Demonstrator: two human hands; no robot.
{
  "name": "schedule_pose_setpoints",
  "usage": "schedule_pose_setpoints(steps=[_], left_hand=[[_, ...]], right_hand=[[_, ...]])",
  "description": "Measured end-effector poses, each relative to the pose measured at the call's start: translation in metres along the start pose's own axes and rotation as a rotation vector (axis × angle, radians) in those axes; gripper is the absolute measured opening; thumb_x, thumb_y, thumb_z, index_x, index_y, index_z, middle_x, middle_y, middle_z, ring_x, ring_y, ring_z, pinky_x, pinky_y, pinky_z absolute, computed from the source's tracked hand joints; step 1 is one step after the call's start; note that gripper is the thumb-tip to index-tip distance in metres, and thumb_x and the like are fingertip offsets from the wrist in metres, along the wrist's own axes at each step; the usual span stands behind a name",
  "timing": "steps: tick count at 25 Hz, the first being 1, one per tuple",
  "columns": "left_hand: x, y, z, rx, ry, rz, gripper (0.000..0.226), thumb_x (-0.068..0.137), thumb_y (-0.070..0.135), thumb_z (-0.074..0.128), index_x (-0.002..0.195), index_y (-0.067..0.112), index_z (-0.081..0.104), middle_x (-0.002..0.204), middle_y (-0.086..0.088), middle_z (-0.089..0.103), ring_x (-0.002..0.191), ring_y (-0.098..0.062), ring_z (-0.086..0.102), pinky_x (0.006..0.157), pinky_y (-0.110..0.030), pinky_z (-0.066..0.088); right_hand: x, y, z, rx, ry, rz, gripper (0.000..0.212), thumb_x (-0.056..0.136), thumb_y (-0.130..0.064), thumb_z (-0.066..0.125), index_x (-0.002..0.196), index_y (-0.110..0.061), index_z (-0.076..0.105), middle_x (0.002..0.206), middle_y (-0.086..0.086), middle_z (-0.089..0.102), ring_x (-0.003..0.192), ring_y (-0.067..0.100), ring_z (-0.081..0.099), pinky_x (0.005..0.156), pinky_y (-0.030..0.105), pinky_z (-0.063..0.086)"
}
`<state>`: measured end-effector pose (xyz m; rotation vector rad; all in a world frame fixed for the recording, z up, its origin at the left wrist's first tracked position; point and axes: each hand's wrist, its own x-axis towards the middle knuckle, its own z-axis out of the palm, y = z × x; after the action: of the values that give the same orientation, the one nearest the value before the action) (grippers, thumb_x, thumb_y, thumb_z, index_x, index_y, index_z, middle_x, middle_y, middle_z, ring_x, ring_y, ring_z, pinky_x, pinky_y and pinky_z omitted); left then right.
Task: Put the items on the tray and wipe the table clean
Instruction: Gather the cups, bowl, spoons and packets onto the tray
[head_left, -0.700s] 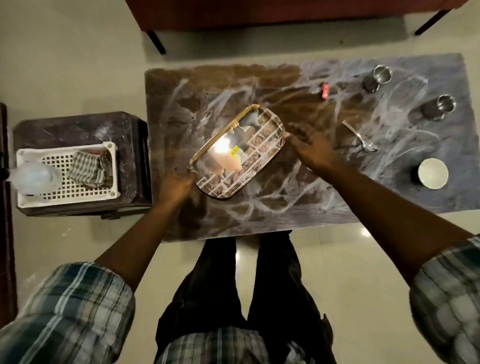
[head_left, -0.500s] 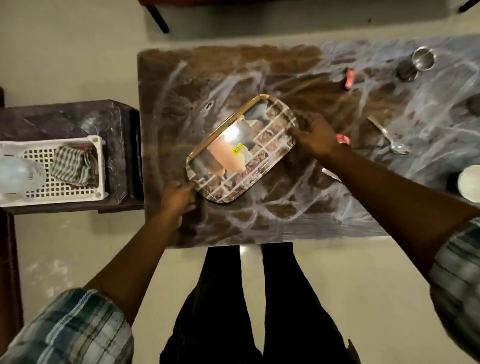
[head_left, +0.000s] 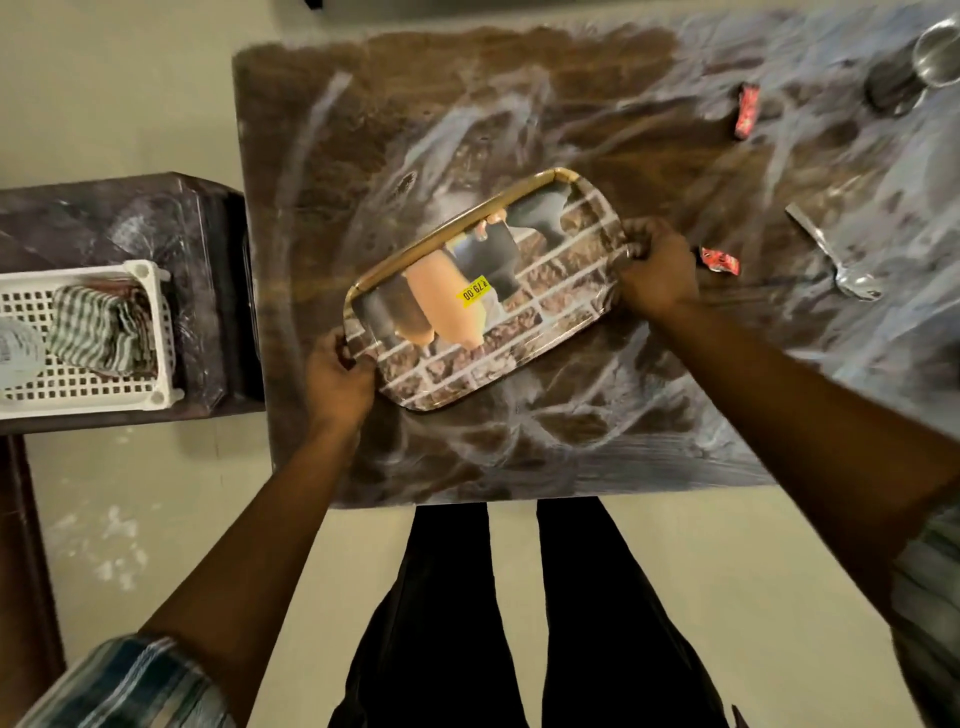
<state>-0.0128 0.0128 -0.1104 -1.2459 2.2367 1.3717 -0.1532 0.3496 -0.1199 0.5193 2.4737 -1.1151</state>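
Observation:
A shiny tray (head_left: 545, 322) with a brick print and a yellow price sticker lies slantwise on the marbled table (head_left: 467, 130). My left hand (head_left: 337, 382) grips its near-left end and my right hand (head_left: 657, 267) grips its far-right end. Nothing lies on the tray. Right of the tray a small red wrapper (head_left: 719, 260) and a steel spoon (head_left: 836, 260) lie on the table. Another red wrapper (head_left: 746, 110) and a steel cup (head_left: 914, 65) sit at the far right.
A low dark side table (head_left: 156, 218) stands at the left with a white slotted basket (head_left: 150, 332) holding a checked cloth (head_left: 98, 327) and a clear bottle (head_left: 15, 351). My legs stand at the table's near edge. Pale floor surrounds the tables.
My right hand has closed on the tray's right end and my left hand on its left end. The view has shifted left and closer, pushing the cups out of frame at the right.

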Motion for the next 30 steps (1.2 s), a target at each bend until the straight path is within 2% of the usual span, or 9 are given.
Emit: schedule_pose_setpoints(steps=[4,8,11,13,19,21,24,27,30], left_hand=[[0.010,0.007,-0.015,0.160,-0.126,0.077,0.037,0.099,0.001,0.068,0.135,0.009,0.068,0.124,-0.015,0.077,0.113,-0.034,0.073,0.099,-0.052,0.060],[0.003,0.010,-0.013,0.303,-0.219,0.130,0.038,0.099,-0.001,0.064,0.135,0.010,0.070,0.116,-0.009,0.076,0.108,-0.031,0.073,0.090,-0.036,0.057],[0.000,0.008,-0.009,0.343,-0.233,0.106,0.039,0.099,-0.002,0.063,0.136,0.009,0.068,0.114,-0.007,0.074,0.109,-0.031,0.071,0.088,-0.032,0.050],[-0.001,0.008,-0.005,0.335,-0.222,0.091,0.037,0.099,-0.003,0.064,0.136,0.005,0.067,0.119,-0.014,0.075,0.108,-0.030,0.069,0.090,-0.031,0.048],[-0.005,0.014,-0.011,0.425,-0.185,0.081,0.045,0.095,0.012,0.076,0.137,0.006,0.064,0.127,-0.020,0.075,0.116,-0.038,0.070,0.104,-0.050,0.054],[-0.005,0.033,-0.007,0.474,-0.128,0.134,0.047,0.093,0.015,0.076,0.137,0.006,0.062,0.130,-0.023,0.071,0.122,-0.044,0.065,0.106,-0.056,0.053],[-0.008,0.082,0.020,0.434,-0.106,0.239,0.044,0.093,0.012,0.072,0.135,0.006,0.064,0.128,-0.024,0.071,0.123,-0.044,0.066,0.107,-0.053,0.053],[-0.017,0.140,0.071,0.357,-0.180,0.343,0.035,0.095,0.004,0.073,0.129,0.002,0.068,0.116,-0.016,0.074,0.110,-0.038,0.072,0.091,-0.036,0.054],[-0.032,0.198,0.146,0.271,-0.285,0.373,0.031,0.099,0.003,0.070,0.130,0.002,0.068,0.122,-0.019,0.075,0.111,-0.037,0.072,0.093,-0.039,0.056]], right_hand=[[-0.073,0.043,0.000,0.131,0.086,0.154,0.030,0.092,0.004,0.059,0.120,-0.006,0.067,0.093,0.003,0.071,0.086,0.020,0.066,0.088,0.036,0.056],[-0.129,0.078,0.016,0.172,0.189,0.312,0.031,0.090,0.005,0.061,0.117,-0.009,0.067,0.097,0.005,0.074,0.083,0.016,0.068,0.067,0.017,0.054],[-0.140,0.091,0.026,0.202,0.205,0.333,0.031,0.090,0.004,0.062,0.117,-0.009,0.066,0.103,0.008,0.074,0.094,0.024,0.068,0.083,0.032,0.057],[-0.137,0.094,0.028,0.180,0.212,0.347,0.032,0.090,0.002,0.063,0.118,-0.011,0.066,0.100,0.004,0.072,0.091,0.023,0.067,0.084,0.032,0.054],[-0.135,0.098,0.017,0.196,0.124,0.343,0.021,0.089,-0.006,0.075,0.107,-0.014,0.069,0.083,-0.009,0.072,0.080,0.015,0.072,0.075,0.029,0.059],[-0.129,0.097,-0.002,0.147,0.099,0.321,0.013,0.089,-0.016,0.080,0.098,-0.015,0.071,0.080,-0.004,0.075,0.080,0.020,0.074,0.075,0.031,0.060],[-0.112,0.091,-0.043,0.141,0.175,0.287,0.010,0.091,-0.027,0.080,0.088,-0.020,0.073,0.066,-0.011,0.071,0.065,0.005,0.067,0.068,0.026,0.049],[-0.084,0.084,-0.094,0.371,0.269,0.305,0.017,0.095,-0.028,0.078,0.088,-0.014,0.074,0.070,-0.003,0.074,0.064,0.015,0.068,0.066,0.034,0.054],[-0.040,0.093,-0.152,0.540,0.328,0.298,0.018,0.098,-0.026,0.076,0.095,-0.008,0.074,0.077,0.007,0.070,0.066,0.019,0.063,0.066,0.034,0.052]])
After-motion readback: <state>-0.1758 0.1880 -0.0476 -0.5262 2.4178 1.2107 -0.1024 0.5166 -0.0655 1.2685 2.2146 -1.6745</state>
